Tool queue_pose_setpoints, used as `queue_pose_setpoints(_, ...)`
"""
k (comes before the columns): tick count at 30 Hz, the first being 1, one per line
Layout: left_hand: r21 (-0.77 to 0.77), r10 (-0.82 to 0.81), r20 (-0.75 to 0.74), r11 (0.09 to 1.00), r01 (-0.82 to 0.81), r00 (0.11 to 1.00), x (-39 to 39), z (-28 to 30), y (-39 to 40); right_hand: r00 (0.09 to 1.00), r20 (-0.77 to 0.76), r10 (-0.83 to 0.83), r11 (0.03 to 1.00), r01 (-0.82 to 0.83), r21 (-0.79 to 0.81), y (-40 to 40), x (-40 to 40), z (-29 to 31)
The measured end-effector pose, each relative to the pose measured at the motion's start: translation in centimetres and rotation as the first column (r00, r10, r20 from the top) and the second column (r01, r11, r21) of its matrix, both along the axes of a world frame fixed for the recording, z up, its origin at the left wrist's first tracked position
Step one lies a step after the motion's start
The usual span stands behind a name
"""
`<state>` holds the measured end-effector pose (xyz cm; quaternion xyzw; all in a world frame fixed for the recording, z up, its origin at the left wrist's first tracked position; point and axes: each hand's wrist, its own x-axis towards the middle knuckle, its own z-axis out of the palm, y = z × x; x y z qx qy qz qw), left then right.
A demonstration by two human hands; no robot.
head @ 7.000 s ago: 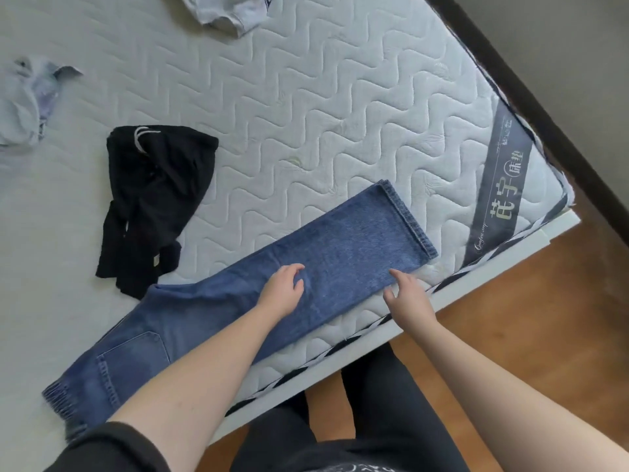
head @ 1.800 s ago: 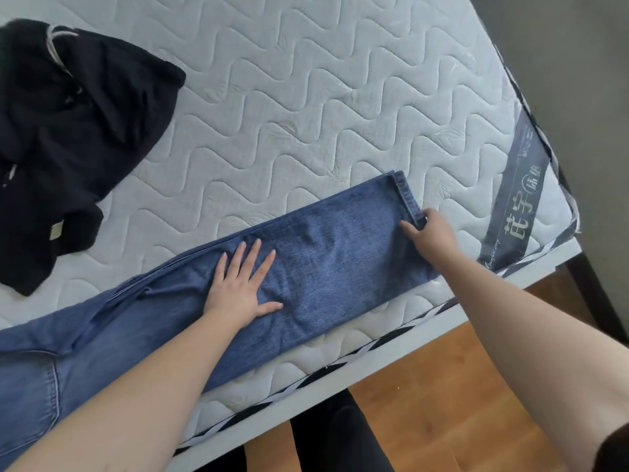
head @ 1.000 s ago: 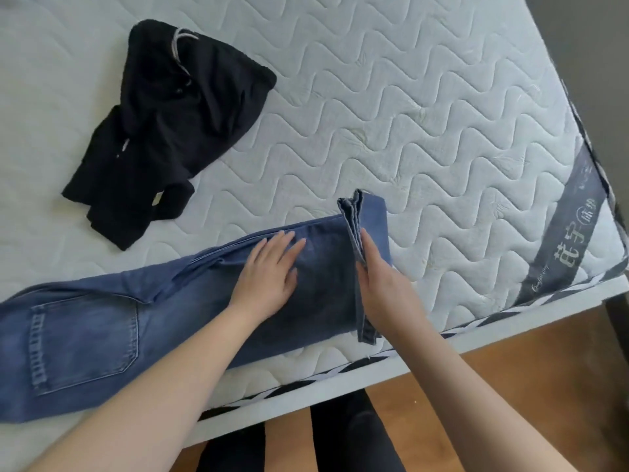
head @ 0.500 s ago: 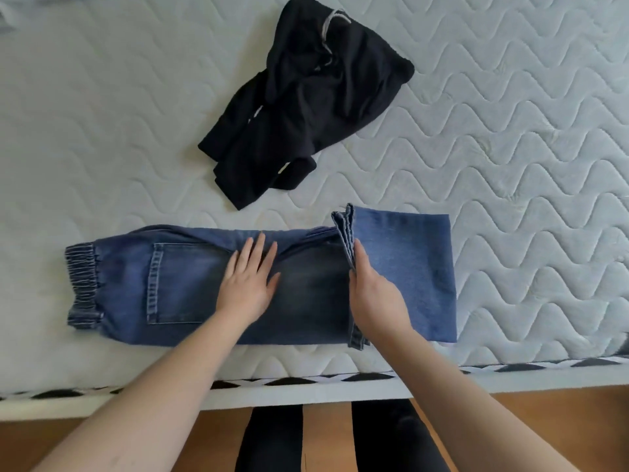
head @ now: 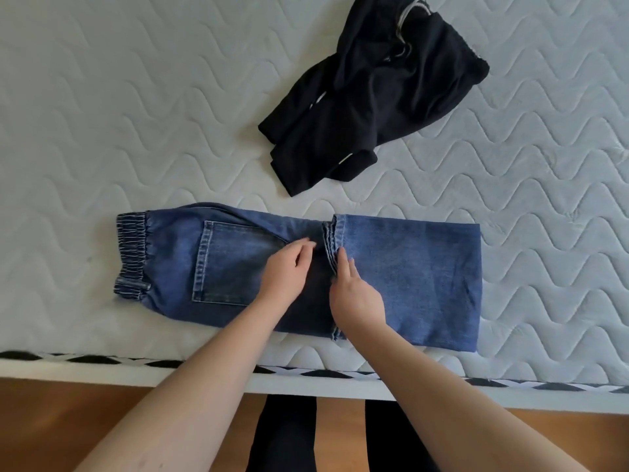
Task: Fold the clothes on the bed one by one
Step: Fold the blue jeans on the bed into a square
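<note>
Head view: left hand and right hand press flat on folded denim jeans.

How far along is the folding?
Done: the jeans have one fold, the leg hems laid back over the middle. In hand: the left hand and right hand rest by the hems. Left: the rest of the jeans' folds, and the crumpled black garment.
</note>
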<state>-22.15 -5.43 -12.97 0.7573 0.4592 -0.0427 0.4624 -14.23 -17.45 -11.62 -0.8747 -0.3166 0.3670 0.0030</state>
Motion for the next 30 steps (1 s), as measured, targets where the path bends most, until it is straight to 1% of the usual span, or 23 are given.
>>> queue_pose_setpoints(2, -0.053, 0.104, -0.013, 0.993, -0.104, 0.995, 0.5, 0.3, 0.3, 0.988, -0.145, -0.044, 0.996, 0.055, 0.07, -0.1, -0.4, -0.1)
queue_pose_setpoints(4, -0.075, 0.126, -0.044, 0.989, -0.13, 0.991, 1.2, 0.3, 0.3, 0.974, -0.225, -0.022, 0.985, 0.06, 0.164, -0.6, -0.4, 0.1)
queue_pose_setpoints(6, -0.056, 0.085, -0.078, 0.994, -0.09, 0.993, 2.0, 0.3, 0.3, 0.968, -0.252, 0.007, 0.975, 0.049, 0.218, -1.6, 0.1, 0.1)
queue_pose_setpoints(9, 0.017, 0.001, -0.164, 1.0, 0.002, 0.986, 3.6, -0.1, 0.2, 0.962, -0.274, 0.01, 0.974, 0.053, 0.221, -3.9, 1.1, 0.0)
queue_pose_setpoints(14, 0.081, 0.043, -0.311, 0.997, -0.018, 0.949, 6.7, -0.3, -0.2, 0.952, -0.264, 0.156, 0.972, -0.099, 0.215, -6.8, 2.4, -0.8)
queue_pose_setpoints(16, 0.104, 0.076, -0.287, 0.993, -0.048, 0.955, 7.3, -0.4, -0.4, 0.952, -0.232, 0.202, 0.965, -0.153, 0.211, -7.6, 2.7, -1.1)
queue_pose_setpoints(19, 0.103, 0.117, -0.2, 0.99, -0.098, 0.973, 7.2, -0.8, -0.7, 0.945, -0.115, 0.307, 0.94, -0.282, 0.193, -8.8, 2.8, -1.3)
queue_pose_setpoints(23, 0.054, 0.088, -0.154, 0.995, -0.081, 0.984, 6.6, -0.9, -0.6, 0.888, -0.043, 0.458, 0.882, -0.447, 0.15, -9.2, 2.6, -1.1)
queue_pose_setpoints(25, 0.03, 0.088, -0.143, 0.996, -0.085, 0.986, 6.3, -0.8, -0.5, 0.871, 0.042, 0.489, 0.861, -0.49, 0.136, -9.0, 2.6, -1.1)
queue_pose_setpoints(28, 0.005, 0.075, -0.185, 0.997, -0.075, 0.98, 5.7, -0.5, -0.7, 0.852, 0.139, 0.504, 0.846, -0.52, 0.12, -8.8, 2.2, -1.3)
queue_pose_setpoints(30, -0.016, -0.004, -0.257, 1.0, 0.0, 0.966, 5.2, -0.4, -0.9, 0.844, 0.176, 0.507, 0.841, -0.529, 0.114, -8.7, 1.9, -1.4)
